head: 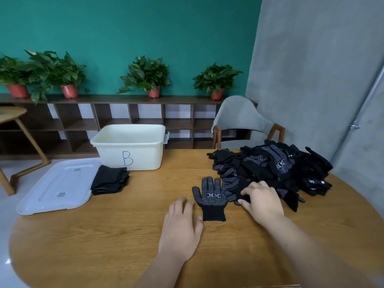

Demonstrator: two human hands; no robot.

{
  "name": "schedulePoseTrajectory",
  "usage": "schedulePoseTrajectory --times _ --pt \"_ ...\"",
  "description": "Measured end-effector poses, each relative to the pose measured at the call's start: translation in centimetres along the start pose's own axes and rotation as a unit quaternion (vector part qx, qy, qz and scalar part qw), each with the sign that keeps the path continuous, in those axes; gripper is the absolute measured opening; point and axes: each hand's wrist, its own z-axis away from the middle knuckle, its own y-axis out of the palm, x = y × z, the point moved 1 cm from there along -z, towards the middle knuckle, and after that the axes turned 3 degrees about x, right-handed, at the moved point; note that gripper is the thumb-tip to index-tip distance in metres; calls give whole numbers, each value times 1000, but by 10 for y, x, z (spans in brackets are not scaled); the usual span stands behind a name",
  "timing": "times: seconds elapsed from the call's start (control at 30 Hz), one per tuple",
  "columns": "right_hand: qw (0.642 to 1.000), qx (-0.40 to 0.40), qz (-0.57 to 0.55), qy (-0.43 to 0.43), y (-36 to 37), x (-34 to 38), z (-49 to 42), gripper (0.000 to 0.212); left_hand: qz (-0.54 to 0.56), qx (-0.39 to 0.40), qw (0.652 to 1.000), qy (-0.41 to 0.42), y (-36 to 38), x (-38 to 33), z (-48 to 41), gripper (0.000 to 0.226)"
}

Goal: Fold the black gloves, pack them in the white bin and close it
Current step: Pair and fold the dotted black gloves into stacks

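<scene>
Head view puts you early in the job. One small stack of folded black gloves [110, 180] sits on the round wooden table [104, 235], touching the front of the white plastic bin marked "B" [145, 156] but not in it. The bin stands open, and no glove shows in the part of its inside that you can see. Its translucent white lid [60, 186] lies flat on the table to the left of the stack, part of it over the table's edge.

One black glove with white grip dots [209, 197] lies spread flat in front of you, fingers pointing away, not yet folded. Your left hand [182, 225] rests flat on the table just beside its cuff, fingers straight, holding nothing. Your right hand [261, 199] is on the near edge of the big loose heap of black gloves [274, 169] at the right. Its fingers bend down onto a glove there, but I cannot tell whether they actually pinch it.

By my reckoning most of the work is ahead: fold the flat glove, work through the heap, load everything into the bin, then fit the lid.
</scene>
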Motion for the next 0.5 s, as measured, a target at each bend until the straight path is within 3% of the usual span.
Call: schedulePoseTrajectory --times 0.1,0.17,0.27,0.37,0.43,0.5 --pt "998 -40 -42 23 0 -1 -3 24 0 0 1000 2 1 1 0 59" --pt "988 -87 -128 27 -8 -2 -5 19 1 -1 1000 3 1 1 -1 59" --pt "942 -130 -307 40 -35 2 -14 14 2 -3 1000 9 0 1 -2 59" --pt "888 -137 -438 37 -69 8 -22 29 4 -7 999 32 -1 0 -1 57" --pt "870 -132 -474 20 -87 10 -26 38 6 -11 999 47 -2 -1 0 57" --pt "859 -118 -497 8 -101 11 -27 33 10 -16 998 53 -3 -1 2 57"
